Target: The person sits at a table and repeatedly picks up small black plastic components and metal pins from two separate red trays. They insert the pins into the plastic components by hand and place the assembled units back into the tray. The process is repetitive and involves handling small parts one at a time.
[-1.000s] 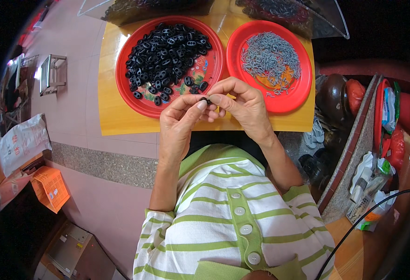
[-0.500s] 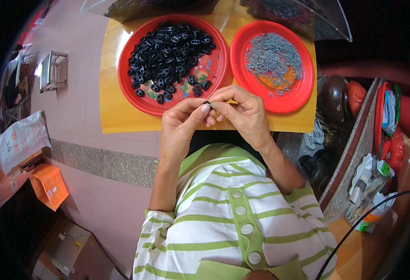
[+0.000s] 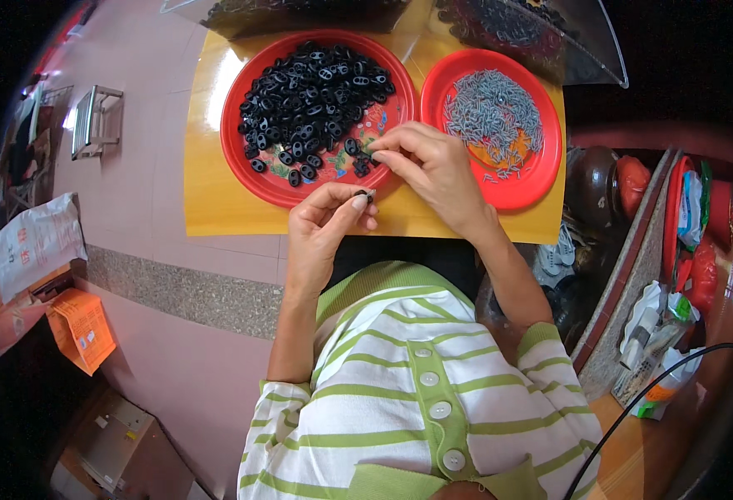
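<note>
The large red plate (image 3: 254,171) lay just ahead of the left hand, on a yellow board (image 3: 208,200). It held a heap of small black oval pieces (image 3: 312,87), piled thickest toward the far side, with loose ones scattered along the near rim. To the right of it, ahead of the right hand, stood a smaller red plate (image 3: 541,171) holding a mound of small grey metal pins (image 3: 491,108).

The left hand (image 3: 325,229) was raised just short of the board's near edge, fingers curled, thumb and forefinger pinched on one small black piece (image 3: 364,195) at the fingertips. The remaining fingers were folded loosely beneath.

The right hand (image 3: 433,167) lay across the gap between the two plates, fingers bunched together and their tips pointed at the near rim of the large plate, touching or just above the loose black pieces there. Whether it gripped anything could not be told. The two hands were near each other but apart.
</note>
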A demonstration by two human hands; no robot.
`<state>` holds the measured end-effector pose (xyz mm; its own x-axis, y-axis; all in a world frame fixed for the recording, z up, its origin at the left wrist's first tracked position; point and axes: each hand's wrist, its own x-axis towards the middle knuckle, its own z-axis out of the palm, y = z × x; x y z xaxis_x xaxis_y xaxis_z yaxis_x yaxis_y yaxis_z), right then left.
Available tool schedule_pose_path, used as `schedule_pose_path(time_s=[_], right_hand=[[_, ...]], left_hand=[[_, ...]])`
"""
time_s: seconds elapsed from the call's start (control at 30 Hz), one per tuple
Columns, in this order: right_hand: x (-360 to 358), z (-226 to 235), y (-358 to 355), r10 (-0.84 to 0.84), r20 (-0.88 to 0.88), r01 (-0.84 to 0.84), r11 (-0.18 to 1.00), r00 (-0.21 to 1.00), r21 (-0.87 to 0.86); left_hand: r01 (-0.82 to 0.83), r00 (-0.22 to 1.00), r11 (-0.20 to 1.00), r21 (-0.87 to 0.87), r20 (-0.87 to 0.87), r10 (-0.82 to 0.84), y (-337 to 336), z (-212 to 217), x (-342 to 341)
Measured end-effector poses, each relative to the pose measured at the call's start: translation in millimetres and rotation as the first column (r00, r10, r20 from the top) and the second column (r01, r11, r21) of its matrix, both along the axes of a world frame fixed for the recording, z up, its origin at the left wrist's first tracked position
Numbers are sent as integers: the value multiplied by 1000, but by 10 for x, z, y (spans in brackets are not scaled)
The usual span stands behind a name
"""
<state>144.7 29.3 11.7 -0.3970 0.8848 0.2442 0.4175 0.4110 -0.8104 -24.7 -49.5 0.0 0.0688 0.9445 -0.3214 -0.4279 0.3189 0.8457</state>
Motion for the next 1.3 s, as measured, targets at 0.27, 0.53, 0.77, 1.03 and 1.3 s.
schedule_pose_path(time_s=[0.27, 0.53, 0.77, 1.03, 1.3], right_hand=[[-379, -93, 173, 36, 317, -122, 959, 948, 257], [-475, -148, 233, 104, 335, -159, 977, 936, 139], [-380, -49, 258, 112, 261, -103, 994, 959, -49], [-479, -89, 137, 153, 381, -195, 978, 912, 74], [-494, -88, 111, 123, 375, -173, 979, 919, 104]], left_hand=[[-17, 999, 1000, 21, 29, 16, -50, -60, -103], [-26, 999, 1000, 5, 44, 26, -76, -70, -155], [-22, 998, 1000, 11, 67, 21, -67, -86, -156], [-16, 998, 1000, 13, 55, 15, -72, -84, -160], [-27, 998, 999, 31, 66, 25, -85, -106, -139]])
